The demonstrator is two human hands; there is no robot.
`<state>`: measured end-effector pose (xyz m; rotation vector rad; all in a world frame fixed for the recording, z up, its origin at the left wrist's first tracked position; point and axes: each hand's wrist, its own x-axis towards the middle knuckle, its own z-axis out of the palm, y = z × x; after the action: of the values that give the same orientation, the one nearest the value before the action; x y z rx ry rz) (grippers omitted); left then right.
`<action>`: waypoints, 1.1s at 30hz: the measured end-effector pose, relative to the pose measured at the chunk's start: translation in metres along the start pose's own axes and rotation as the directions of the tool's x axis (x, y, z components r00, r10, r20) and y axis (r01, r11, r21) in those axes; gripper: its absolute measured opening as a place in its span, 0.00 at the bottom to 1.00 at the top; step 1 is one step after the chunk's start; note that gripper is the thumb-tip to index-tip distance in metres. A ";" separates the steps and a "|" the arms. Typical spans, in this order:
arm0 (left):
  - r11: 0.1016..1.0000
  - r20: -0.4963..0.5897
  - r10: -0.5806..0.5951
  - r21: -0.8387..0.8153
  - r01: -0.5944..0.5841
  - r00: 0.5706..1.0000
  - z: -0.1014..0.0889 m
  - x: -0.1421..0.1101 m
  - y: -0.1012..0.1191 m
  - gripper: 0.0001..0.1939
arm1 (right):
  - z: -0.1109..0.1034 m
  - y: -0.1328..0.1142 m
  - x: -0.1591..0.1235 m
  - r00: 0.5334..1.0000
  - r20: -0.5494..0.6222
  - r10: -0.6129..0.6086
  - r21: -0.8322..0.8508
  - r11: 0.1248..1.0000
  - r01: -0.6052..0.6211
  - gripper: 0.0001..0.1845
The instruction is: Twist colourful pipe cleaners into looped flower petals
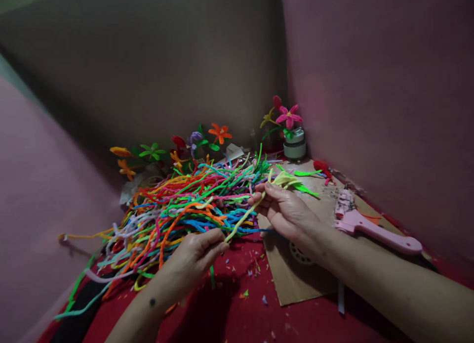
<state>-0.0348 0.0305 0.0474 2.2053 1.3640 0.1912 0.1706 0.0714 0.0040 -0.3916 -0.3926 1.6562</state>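
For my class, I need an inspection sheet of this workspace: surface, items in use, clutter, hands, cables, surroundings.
Surface: red covering, brown board on it.
Items in use: pale yellow strand; multicoloured strand pile beyond.
Clutter: small scraps on the red covering; pink tool at right.
Hands: left hand pinches the pale yellow strand; right hand holds it farther along.
Cables: nothing clearly seen.
Surroundings: pink wall at right; flowers along the back.

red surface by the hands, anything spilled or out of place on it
Yes: tiny coloured scraps lie scattered on the red surface between the left hand and the cardboard, like stray trimmings. The neighbouring pile of fuzzy stems looks messy, strands straying off its left side.
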 end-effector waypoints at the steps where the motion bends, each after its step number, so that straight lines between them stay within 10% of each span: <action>1: 1.000 0.011 -0.002 -0.025 0.002 1.000 -0.001 0.000 -0.001 0.17 | 0.001 -0.002 0.000 1.000 -0.005 0.010 0.022 1.000 -0.010 0.04; 9: 0.935 0.206 -0.059 -0.332 0.127 0.977 -0.001 0.004 -0.007 0.18 | 0.004 -0.009 0.001 0.997 0.022 0.078 0.042 0.996 -0.079 0.08; 20: 0.845 0.082 -0.164 -0.502 0.183 0.983 -0.017 0.003 -0.021 0.17 | 0.001 -0.027 0.009 0.999 -0.039 0.014 -0.016 1.000 -0.015 0.06; 27: 0.830 -0.169 -0.266 -0.542 0.136 0.949 -0.021 0.002 -0.025 0.15 | -0.007 -0.027 0.015 0.996 -0.087 0.021 -0.006 1.000 -0.022 0.07; 33: 0.682 -0.513 -0.350 -0.713 -0.163 0.784 -0.012 0.008 -0.028 0.07 | -0.007 -0.025 0.016 0.990 -0.123 0.063 0.046 0.997 -0.058 0.07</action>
<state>-0.0576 0.0516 0.0422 1.3836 1.3633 1.2970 0.1940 0.0905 0.0089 -0.4767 -0.2548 1.6861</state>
